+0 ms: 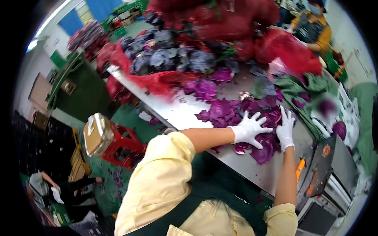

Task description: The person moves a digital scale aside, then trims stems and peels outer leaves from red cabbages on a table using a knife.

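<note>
Loose purple cabbage leaves [222, 112] lie in a pile on the metal table [252, 169]. My left hand [251, 129], in a white glove, rests on the leaves with its fingers spread. Just to its right, my right hand [285, 131], also gloved in white, lies against the right side of the pile, fingers stretched out. Neither hand grips anything that I can see. The leaves under both palms are hidden. An orange-handled tool [300, 169] lies by my right forearm; its kind is unclear.
Whole purple cabbages [163, 55] spill from a red mesh sack [157, 82] at the back, below fuller sacks [220, 23]. Green cloth [311, 86] lies at right, near a metal machine [330, 173]. A red stool [124, 145] stands left. A co-worker [313, 29] is far right.
</note>
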### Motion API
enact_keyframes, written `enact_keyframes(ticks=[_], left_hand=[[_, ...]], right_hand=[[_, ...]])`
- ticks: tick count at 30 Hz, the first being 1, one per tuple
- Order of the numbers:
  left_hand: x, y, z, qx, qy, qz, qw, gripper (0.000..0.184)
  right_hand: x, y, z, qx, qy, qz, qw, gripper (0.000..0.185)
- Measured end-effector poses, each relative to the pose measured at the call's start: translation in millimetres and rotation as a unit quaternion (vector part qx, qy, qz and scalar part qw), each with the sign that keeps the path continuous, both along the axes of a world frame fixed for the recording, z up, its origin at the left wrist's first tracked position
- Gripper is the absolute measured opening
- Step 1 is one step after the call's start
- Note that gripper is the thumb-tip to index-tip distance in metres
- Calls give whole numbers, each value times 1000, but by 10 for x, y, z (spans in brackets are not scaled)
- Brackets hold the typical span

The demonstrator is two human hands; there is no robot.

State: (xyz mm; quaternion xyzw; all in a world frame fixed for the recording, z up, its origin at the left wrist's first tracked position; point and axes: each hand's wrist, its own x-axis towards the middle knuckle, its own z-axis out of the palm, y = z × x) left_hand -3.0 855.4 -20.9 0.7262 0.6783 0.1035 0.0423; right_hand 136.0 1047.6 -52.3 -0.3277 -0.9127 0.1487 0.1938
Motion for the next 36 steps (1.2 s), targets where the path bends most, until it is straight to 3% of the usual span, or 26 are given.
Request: enact_keyframes(ticks=[2,10,14,17,20,22,25,26,28,31,34,36], left_hand=[[-178,-159,28,-52,-26,9,998,96],[-531,-1099,0,-5,-11,44,999,92],[-594,-1127,-28,15,-16,42,999,93],[-609,-877,-68,28,-26,65,997,93],[-613,-598,-65,15,-45,77,996,98],[-586,-665,85,1,-38,76,996,93],[-540,-1028,284,112,-172,64,977,68],[-529,-1227,299,209,-164,86,960,67],[-618,-1756,497,291,-131,201,926,70],[-780,-2120,-111,347,-66,457,816,88],[-796,-1854,-235,259,-102,480,832,98],[-987,-1569,-336,210,-118,415,877,101]], right_hand=[[-161,-167,151,-196,52,81,976,94],[-735,-1124,295,-217,35,119,968,85],[-823,-1253,386,-265,22,100,959,86],[-694,-1378,595,-242,67,95,963,82],[-651,-1248,557,-134,114,59,983,72],[-528,-1363,727,-117,166,45,978,65],[-256,-1561,978,-126,234,37,963,55],[-136,-1612,1026,-146,252,38,956,53],[18,-1856,1198,-280,255,-4,925,49],[212,-1816,900,-421,246,-13,873,46],[42,-1866,758,-465,243,3,851,45],[-120,-1967,854,-505,280,23,816,44]])
